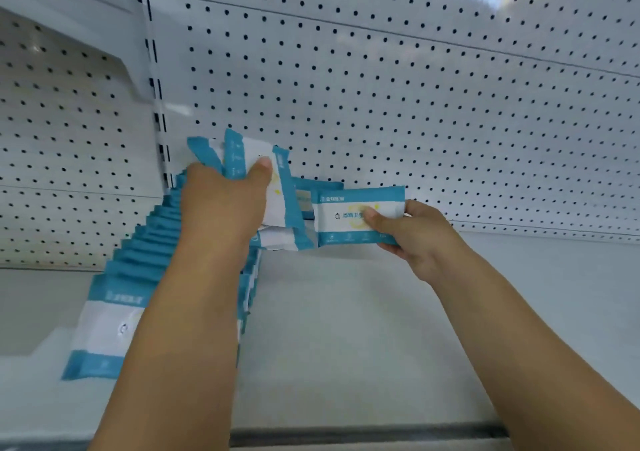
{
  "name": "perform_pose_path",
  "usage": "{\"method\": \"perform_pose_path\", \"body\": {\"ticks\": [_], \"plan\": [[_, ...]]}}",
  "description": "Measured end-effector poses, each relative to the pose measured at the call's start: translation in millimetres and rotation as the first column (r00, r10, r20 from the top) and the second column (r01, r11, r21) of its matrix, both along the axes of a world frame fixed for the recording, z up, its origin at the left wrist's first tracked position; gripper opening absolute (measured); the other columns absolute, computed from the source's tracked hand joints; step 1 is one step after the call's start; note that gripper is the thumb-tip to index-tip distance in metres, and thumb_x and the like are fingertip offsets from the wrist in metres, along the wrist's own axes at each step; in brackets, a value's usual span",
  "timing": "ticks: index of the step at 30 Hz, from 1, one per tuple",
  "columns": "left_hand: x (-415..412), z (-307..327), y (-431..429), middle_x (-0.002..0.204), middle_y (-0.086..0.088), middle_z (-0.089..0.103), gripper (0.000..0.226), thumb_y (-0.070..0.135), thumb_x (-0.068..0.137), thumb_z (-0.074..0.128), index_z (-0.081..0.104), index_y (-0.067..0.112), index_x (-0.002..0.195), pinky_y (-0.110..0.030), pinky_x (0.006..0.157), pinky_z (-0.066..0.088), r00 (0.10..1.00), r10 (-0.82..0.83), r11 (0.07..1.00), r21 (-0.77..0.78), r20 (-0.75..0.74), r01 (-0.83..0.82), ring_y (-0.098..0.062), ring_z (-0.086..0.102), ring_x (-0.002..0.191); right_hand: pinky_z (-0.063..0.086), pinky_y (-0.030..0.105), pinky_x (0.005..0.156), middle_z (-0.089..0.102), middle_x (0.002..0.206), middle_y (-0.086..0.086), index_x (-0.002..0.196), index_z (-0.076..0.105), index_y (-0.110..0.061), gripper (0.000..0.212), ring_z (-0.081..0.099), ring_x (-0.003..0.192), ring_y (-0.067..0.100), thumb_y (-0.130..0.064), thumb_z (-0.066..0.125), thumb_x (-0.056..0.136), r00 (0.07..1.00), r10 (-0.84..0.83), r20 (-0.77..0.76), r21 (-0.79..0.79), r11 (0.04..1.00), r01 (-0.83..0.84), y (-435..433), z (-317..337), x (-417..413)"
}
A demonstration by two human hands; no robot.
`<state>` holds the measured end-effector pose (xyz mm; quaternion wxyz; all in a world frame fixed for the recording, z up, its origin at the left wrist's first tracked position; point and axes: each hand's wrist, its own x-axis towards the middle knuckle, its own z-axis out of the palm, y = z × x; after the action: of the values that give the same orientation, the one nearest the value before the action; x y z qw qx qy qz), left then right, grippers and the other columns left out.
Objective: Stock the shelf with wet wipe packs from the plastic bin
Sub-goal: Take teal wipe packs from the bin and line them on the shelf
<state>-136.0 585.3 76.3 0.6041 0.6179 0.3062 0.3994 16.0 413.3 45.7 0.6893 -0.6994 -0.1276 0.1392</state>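
Your left hand (pixel 221 204) was clamped on a bundle (pixel 277 201) of several packs at the far end of the row (pixel 138 267), thumb across the front. Your right hand (pixel 419 235) pinched one pack (pixel 346 218) just right of that end, thumb on its face. The hands were apart but near each other. The row stood on the shelf (pixel 346 329). The bin was not in view.

Risks, as judged:
- The bundle splayed at the top, so an outer pack could slip out.
- Flat packs (pixel 280 241) under the bundle could stop it seating upright.
- Your left forearm crossed over the row, so pulling back carelessly could topple it.
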Motion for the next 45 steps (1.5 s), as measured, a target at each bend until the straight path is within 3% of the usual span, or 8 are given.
{"method": "perform_pose_path", "body": {"ticks": [3, 9, 15, 22, 28, 34, 40, 45], "plan": [[-8.5, 3.8, 22.9, 0.104, 0.001, 0.056, 0.054, 0.045, 0.097, 0.065, 0.051, 0.008, 0.132, -0.012, 0.032, 0.033, 0.999, 0.051, 0.998, -0.031, -0.020, -0.051, -0.007, 0.047, 0.070, 0.058, 0.025, 0.071, 0.073, 0.107, 0.004, 0.108, 0.062, -0.015, 0.031, 0.072, 0.089, 0.015, -0.009, 0.081, 0.084, 1.000, -0.014, -0.012, 0.065, 0.998, 0.015, 35.4, -10.8, 13.4], [-18.7, -3.0, 48.5, 0.106, -0.004, 0.060, 0.063, 0.051, 0.096, 0.064, 0.048, 0.006, 0.137, -0.029, 0.053, 0.035, 0.992, 0.061, 0.994, -0.087, -0.111, -0.071, -0.015, 0.053, 0.075, 0.061, 0.038, 0.086, 0.077, 0.100, 0.001, 0.102, 0.071, -0.016, 0.030, 0.074, 0.092, 0.019, -0.027, 0.087, 0.079, 0.960, -0.118, 0.253, -0.089, 0.985, 0.145, 84.6, -47.8, 40.0], [-20.6, 0.3, 62.3, 0.116, -0.008, 0.071, 0.067, 0.049, 0.083, 0.081, 0.056, 0.010, 0.131, -0.045, 0.091, 0.059, 0.999, -0.033, 0.988, -0.155, -0.042, 0.026, -0.028, 0.070, 0.101, 0.044, 0.022, 0.059, 0.067, 0.082, -0.006, 0.089, 0.066, -0.020, 0.032, 0.064, 0.079, 0.017, -0.038, 0.088, 0.075, 0.877, -0.128, 0.463, -0.249, 0.931, 0.267, 105.6, -50.7, 51.0], [-22.9, 4.0, 55.3, 0.113, -0.008, 0.071, 0.086, 0.055, 0.061, 0.082, 0.056, 0.010, 0.129, -0.048, 0.092, 0.058, 0.997, -0.068, 0.985, -0.160, -0.046, 0.060, -0.029, 0.071, 0.100, 0.053, 0.034, 0.075, 0.066, 0.099, -0.003, 0.103, 0.062, -0.017, 0.050, 0.062, 0.089, 0.017, -0.047, 0.086, 0.073, 0.812, -0.092, 0.576, -0.281, 0.911, 0.302, 117.4, -55.2, 50.4], [-24.9, 4.3, 51.8, 0.111, -0.008, 0.075, 0.074, 0.049, 0.066, 0.086, 0.062, 0.010, 0.124, -0.046, 0.088, 0.061, 0.994, -0.105, 0.978, -0.178, 0.017, 0.106, -0.027, 0.075, 0.096, 0.040, 0.009, 0.059, 0.061, 0.093, -0.009, 0.104, 0.052, -0.018, 0.054, 0.059, 0.081, 0.004, -0.041, 0.090, 0.073, 0.877, -0.130, 0.464, -0.200, 0.948, 0.246, 110.5, -48.9, 40.7], [-24.5, 6.6, 44.2, 0.109, -0.003, 0.077, 0.054, 0.044, 0.080, 0.085, 0.067, 0.015, 0.121, -0.046, 0.092, 0.060, 0.983, -0.170, 0.966, -0.183, 0.072, 0.181, -0.022, 0.075, 0.098, 0.044, 0.027, 0.072, 0.062, 0.086, 0.000, 0.088, 0.060, -0.012, 0.035, 0.064, 0.089, 0.023, -0.046, 0.066, 0.094, 0.868, -0.318, 0.382, -0.099, 0.919, 0.380, 81.8, -12.8, 26.4], [-17.5, 10.6, 14.6, 0.103, 0.001, 0.079, 0.036, 0.043, 0.087, 0.078, 0.069, 0.019, 0.113, -0.043, 0.090, 0.060, 0.927, -0.373, 0.918, -0.131, 0.026, 0.373, -0.019, 0.076, 0.097, 0.057, 0.029, 0.071, 0.077, 0.091, 0.007, 0.095, 0.071, -0.009, 0.037, 0.071, 0.080, 0.016, -0.046, 0.068, 0.093, 0.998, -0.014, 0.055, 0.052, 0.999, 0.011, 48.2, 39.2, -46.1], [-8.0, 5.7, -4.7, 0.108, 0.008, 0.078, 0.043, 0.056, 0.088, 0.071, 0.064, 0.028, 0.119, -0.047, 0.095, 0.057, 0.897, -0.441, 0.898, -0.024, -0.035, 0.440, -0.017, 0.075, 0.100, 0.059, 0.036, 0.083, 0.079, 0.095, 0.006, 0.099, 0.075, -0.008, 0.050, 0.073, 0.086, 0.021, -0.056, 0.071, 0.083, 0.988, 0.132, 0.076, 0.100, 0.985, -0.139, 23.6, 33.1, -85.9]]}}
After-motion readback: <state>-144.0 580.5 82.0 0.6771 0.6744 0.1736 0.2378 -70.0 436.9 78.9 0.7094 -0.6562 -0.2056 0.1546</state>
